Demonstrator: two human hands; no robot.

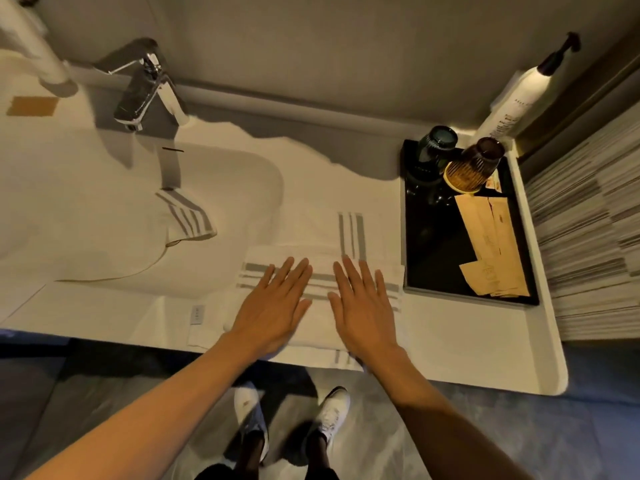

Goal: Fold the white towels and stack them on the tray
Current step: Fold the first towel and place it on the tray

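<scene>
Head view: a folded white towel (311, 289) with grey stripes is pressed flat on the pale counter (467, 341), just left of the black tray (405, 216). Left hand (273, 306) and right hand (363, 306) are laid side by side on it, fingers straight and spread, nothing gripped. The step in hand is judged to be smoothing a fold. Next, another fold or a lift onto the tray is likely called for, where little bare space is left beside two ribbed tumblers (471, 164) and tan paper packets (491, 244). A second striped towel (183, 216) is seen crumpled in the sink basin (104, 202). Cloth appears soft and matte; tray glossy; tap (149, 84) polished metal.
</scene>
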